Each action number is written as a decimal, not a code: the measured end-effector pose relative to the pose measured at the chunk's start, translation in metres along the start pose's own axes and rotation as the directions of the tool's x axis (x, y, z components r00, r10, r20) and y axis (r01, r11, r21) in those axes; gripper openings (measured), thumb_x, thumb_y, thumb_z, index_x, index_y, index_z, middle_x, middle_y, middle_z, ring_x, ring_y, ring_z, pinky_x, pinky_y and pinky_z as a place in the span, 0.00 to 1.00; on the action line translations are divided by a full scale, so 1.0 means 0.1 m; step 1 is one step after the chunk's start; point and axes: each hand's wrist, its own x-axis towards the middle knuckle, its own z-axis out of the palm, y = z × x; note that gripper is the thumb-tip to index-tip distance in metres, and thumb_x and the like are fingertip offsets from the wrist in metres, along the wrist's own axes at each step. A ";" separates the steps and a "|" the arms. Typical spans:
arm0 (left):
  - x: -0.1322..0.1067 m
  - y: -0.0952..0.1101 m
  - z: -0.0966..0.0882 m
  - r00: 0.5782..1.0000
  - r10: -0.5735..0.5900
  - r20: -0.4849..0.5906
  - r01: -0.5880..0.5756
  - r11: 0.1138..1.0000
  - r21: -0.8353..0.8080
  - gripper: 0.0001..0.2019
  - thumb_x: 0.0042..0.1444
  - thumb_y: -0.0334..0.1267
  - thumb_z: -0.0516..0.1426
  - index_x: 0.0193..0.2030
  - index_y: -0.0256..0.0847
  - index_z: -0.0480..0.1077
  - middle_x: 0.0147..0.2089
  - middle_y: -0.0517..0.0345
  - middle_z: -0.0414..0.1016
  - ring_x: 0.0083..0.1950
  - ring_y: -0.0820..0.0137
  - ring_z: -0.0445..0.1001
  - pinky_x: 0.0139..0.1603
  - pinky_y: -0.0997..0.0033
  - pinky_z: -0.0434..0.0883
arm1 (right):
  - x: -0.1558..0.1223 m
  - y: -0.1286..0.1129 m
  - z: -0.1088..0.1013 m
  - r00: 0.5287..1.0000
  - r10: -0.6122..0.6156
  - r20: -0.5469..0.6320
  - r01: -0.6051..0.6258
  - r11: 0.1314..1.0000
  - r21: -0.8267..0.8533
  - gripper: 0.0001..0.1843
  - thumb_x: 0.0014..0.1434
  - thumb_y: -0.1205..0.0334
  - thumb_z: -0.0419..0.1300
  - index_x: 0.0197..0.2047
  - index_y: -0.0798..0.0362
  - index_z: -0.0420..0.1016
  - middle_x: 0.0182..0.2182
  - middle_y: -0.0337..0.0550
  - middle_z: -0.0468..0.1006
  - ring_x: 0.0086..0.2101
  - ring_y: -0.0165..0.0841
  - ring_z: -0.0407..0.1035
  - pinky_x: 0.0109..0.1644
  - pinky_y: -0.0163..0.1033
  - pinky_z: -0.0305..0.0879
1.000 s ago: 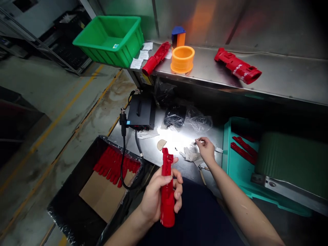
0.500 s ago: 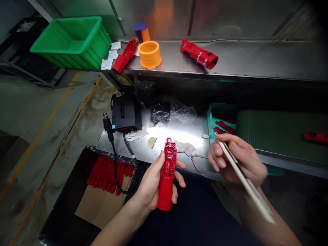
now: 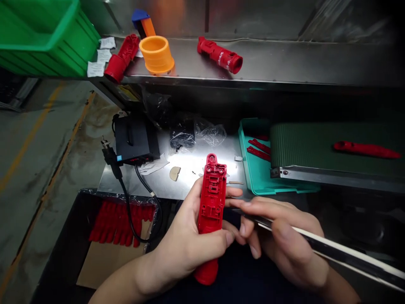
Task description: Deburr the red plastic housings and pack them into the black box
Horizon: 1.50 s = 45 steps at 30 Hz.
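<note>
Work looks partway: red pieces (image 3: 110, 223) in the black bin (image 3: 65, 242) seem finished, the red housing (image 3: 214, 198) clasped in the left hand (image 3: 193, 236) unfinished, the right hand (image 3: 289, 240) pinching a slim tool (image 3: 357, 262).

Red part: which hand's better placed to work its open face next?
Right, most likely: the right hand holds a slim tool, its dark end pointing toward the red part. The left hand is occupied gripping that part, open face up.
</note>
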 end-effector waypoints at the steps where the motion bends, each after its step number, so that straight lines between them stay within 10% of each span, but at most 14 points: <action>1: -0.01 0.01 0.01 1.000 0.009 0.008 -0.009 1.000 0.008 0.27 0.48 0.24 0.65 0.55 0.41 0.66 0.58 0.48 0.75 0.39 0.68 0.81 0.44 0.65 0.77 | -0.01 -0.01 0.01 1.000 0.002 0.002 -0.002 0.999 -0.046 0.17 0.70 0.61 0.57 0.58 0.41 0.79 0.32 0.42 0.81 0.25 0.30 0.73 0.22 0.33 0.70; 7: -0.02 0.00 0.05 0.999 -0.010 0.049 0.009 1.000 0.018 0.31 0.47 0.17 0.63 0.55 0.45 0.65 0.53 0.56 0.77 0.39 0.72 0.79 0.41 0.72 0.75 | 0.00 -0.09 0.11 0.990 -0.015 -0.143 -0.007 0.989 -0.150 0.17 0.58 0.76 0.64 0.45 0.45 0.79 0.27 0.34 0.83 0.16 0.25 0.70 0.20 0.29 0.69; 21: -0.01 0.07 0.14 0.999 -0.013 0.043 0.013 1.000 -0.012 0.29 0.41 0.08 0.57 0.47 0.42 0.68 0.46 0.65 0.78 0.33 0.82 0.72 0.35 0.85 0.70 | 0.09 -0.09 0.13 0.990 -0.102 -0.093 0.068 0.948 -0.311 0.13 0.55 0.76 0.63 0.38 0.48 0.78 0.24 0.33 0.81 0.20 0.28 0.74 0.50 0.44 0.82; 27: 0.00 0.06 0.15 0.999 -0.009 0.044 0.010 1.000 -0.025 0.32 0.41 0.07 0.56 0.49 0.43 0.67 0.46 0.66 0.77 0.34 0.82 0.72 0.35 0.86 0.70 | 0.07 -0.07 0.10 0.994 -0.068 -0.083 0.041 0.954 -0.298 0.14 0.56 0.76 0.63 0.40 0.47 0.78 0.26 0.32 0.81 0.21 0.27 0.73 0.36 0.35 0.80; 45: 0.03 0.09 0.12 0.998 -0.048 0.049 0.050 0.998 -0.032 0.30 0.42 0.09 0.60 0.48 0.43 0.69 0.35 0.71 0.73 0.28 0.83 0.67 0.29 0.87 0.65 | 0.12 -0.09 0.08 0.995 -0.082 -0.050 0.056 0.915 -0.400 0.11 0.56 0.74 0.64 0.39 0.49 0.78 0.25 0.34 0.81 0.21 0.29 0.75 0.41 0.38 0.82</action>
